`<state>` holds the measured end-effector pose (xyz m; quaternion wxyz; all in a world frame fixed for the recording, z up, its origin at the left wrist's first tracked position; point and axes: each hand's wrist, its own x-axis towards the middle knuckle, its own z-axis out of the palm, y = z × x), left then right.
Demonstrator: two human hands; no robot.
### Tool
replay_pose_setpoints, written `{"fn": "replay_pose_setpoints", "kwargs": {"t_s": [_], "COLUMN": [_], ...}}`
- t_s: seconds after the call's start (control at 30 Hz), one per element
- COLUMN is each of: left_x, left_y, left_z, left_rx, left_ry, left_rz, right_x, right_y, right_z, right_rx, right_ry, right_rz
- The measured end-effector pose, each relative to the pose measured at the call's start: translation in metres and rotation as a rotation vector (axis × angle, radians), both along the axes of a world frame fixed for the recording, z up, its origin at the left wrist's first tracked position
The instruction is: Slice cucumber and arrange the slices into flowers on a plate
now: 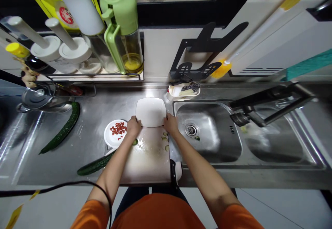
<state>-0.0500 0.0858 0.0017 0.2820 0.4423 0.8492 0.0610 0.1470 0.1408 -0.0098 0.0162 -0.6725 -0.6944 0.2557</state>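
A white square plate (151,111) is at the far end of the cutting board (145,168), gripped on both sides. My left hand (133,126) is closed on its left edge, and my right hand (171,122) on its right edge. Whether the plate rests or is lifted, I cannot tell. Wet spots and green cucumber scraps (166,148) lie on the board. By my left wrist is a small white plate (108,139) with chopped red pieces (118,128). A cucumber (94,165) lies partly behind my left forearm.
A knife (173,173) lies at the board's right front edge. Another cucumber (63,132) is at left. The double sink (207,128) with its faucet (269,104) is at right. Behind stand an oil jug (120,31), seasoning jars (75,51) and a sponge holder (183,91).
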Motion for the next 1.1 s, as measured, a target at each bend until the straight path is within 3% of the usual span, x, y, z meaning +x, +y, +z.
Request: {"fn": "replay_pose_setpoints", "kwargs": {"t_s": [0.2,0.4,0.73,0.9,1.1], "left_x": [0.001,0.005,0.023,0.033,0.036], "left_y": [-0.013,-0.058,-0.148,-0.169,-0.18], "left_z": [0.017,0.028,0.014,0.006,-0.001], "left_rx": [0.065,0.119,0.091,0.076,0.068], "left_ry": [-0.012,-0.082,-0.15,-0.185,-0.214], "left_rz": [-0.012,-0.037,-0.075,-0.065,-0.049], "right_x": [0.008,0.021,0.038,0.044,0.039], "right_y": [-0.006,-0.042,-0.131,-0.156,-0.167], "right_z": [0.013,0.034,0.04,0.033,0.033], "right_rx": [0.027,0.103,-0.005,0.026,0.059], "right_ry": [0.057,0.133,-0.102,-0.219,-0.262], "right_rz": [0.016,0.064,0.078,0.117,0.13]}}
